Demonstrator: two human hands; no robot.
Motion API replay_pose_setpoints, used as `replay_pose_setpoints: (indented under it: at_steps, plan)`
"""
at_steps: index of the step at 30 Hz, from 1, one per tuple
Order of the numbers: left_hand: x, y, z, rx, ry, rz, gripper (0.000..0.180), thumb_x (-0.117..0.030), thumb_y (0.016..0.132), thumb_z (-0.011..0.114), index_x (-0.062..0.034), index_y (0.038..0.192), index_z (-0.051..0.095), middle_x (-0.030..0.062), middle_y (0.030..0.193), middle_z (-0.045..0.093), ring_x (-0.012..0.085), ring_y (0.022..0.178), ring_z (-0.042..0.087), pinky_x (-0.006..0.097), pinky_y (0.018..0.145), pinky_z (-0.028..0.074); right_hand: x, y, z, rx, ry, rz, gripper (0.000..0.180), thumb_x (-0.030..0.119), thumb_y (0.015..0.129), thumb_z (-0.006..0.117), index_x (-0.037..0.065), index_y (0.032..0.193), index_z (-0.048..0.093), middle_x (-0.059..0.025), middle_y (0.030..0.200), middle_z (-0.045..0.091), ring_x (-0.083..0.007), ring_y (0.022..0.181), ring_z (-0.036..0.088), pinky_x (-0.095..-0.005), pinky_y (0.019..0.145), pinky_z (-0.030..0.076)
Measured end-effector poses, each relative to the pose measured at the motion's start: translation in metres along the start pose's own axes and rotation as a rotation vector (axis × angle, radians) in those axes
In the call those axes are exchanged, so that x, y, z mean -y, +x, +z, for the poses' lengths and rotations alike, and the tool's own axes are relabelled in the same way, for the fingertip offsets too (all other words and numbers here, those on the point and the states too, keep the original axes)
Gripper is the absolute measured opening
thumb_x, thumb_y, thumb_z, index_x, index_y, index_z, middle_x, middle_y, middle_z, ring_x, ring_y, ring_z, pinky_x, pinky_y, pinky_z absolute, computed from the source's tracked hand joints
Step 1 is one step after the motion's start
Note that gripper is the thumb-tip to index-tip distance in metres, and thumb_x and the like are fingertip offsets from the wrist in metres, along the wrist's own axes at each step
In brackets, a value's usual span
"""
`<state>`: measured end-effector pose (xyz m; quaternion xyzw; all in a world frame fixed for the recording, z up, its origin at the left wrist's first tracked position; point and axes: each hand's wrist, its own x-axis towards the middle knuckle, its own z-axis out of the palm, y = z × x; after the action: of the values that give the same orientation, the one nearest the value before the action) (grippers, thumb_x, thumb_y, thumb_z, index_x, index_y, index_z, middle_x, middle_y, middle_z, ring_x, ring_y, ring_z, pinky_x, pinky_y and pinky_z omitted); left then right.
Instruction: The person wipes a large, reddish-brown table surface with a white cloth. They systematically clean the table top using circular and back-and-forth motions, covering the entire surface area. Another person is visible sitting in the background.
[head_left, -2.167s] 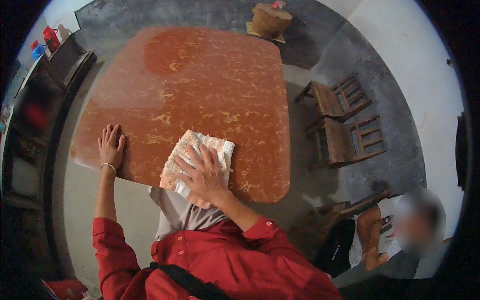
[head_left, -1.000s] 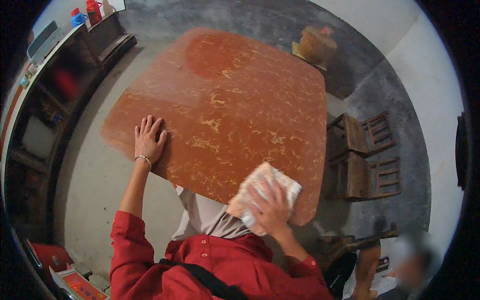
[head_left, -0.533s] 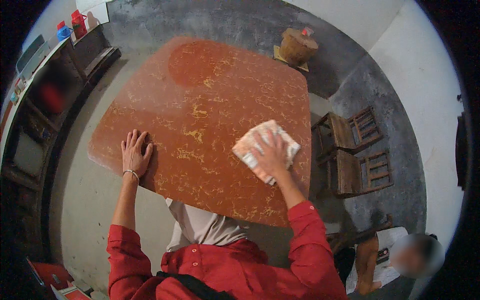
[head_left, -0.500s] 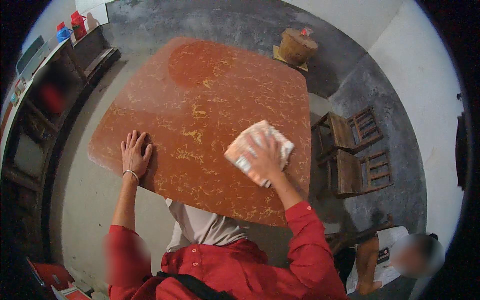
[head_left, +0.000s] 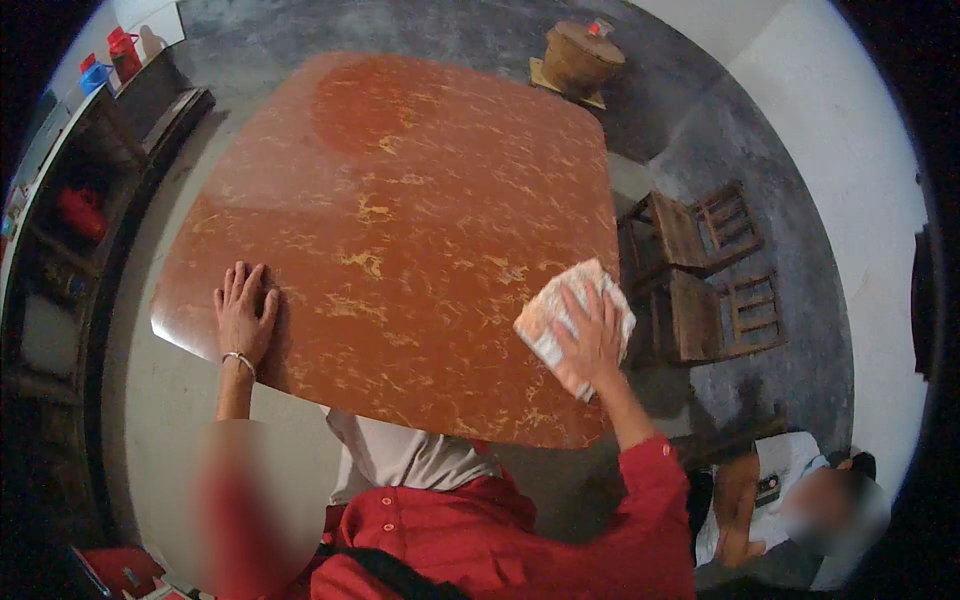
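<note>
A reddish-brown table [head_left: 450,210] with yellow marbled veins spreads out before me. Near its right edge my right hand [head_left: 596,345] holds a folded white and pale orange cloth [head_left: 542,318] pressed against the tabletop, fingers spread across it. The cloth's far corner lies close to the table's right rim. Flat on the near left part of the table rests my left hand [head_left: 245,315], fingers apart and nothing in it; a bracelet circles that wrist.
Two wooden chairs [head_left: 690,310] stand right of the table. Beyond its far right corner is a round wooden tub [head_left: 580,65]. A dark shelf unit [head_left: 110,200] lines the left, with a red flask [head_left: 123,55] on top. At lower right sits a person [head_left: 775,490].
My right hand has slid the cloth rightward across the table, toward its right edge. My left hand stays at about the same spot on the tabletop. The whole view has shifted slightly.
</note>
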<state>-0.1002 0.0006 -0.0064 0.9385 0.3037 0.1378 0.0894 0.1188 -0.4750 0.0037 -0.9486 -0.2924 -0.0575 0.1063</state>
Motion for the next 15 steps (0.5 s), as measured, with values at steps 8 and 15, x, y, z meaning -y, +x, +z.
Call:
replay_pose_setpoints:
  at_steps: [8, 15]
  plan:
    - [-0.008, 0.005, -0.004, -0.008, -0.02, 0.002, 0.049, -0.037, 0.093, 0.054, -0.0157, 0.137, 0.052, 0.0151, 0.153, 0.035, 0.0329, 0.144, 0.026, 0.051, 0.116, 0.017, 0.027, 0.173, 0.038, 0.09, -0.036, 0.096, 0.061, 0.057, 0.093, 0.044, 0.033, 0.149, 0.034, -0.0119, 0.159, 0.02, -0.0451, 0.142, 0.017, -0.0689, 0.11, 0.012]
    - [-0.001, 0.004, -0.002, 0.002, -0.049, -0.007, 0.051, -0.038, 0.093, 0.053, -0.0149, 0.138, 0.051, 0.0157, 0.154, 0.034, 0.0333, 0.144, 0.024, 0.051, 0.118, 0.014, 0.152, 0.13, 0.059, 0.07, -0.077, -0.514, 0.062, 0.062, 0.092, 0.043, 0.036, 0.148, 0.037, -0.0097, 0.152, 0.033, -0.0403, 0.138, 0.025, -0.0594, 0.112, 0.019]
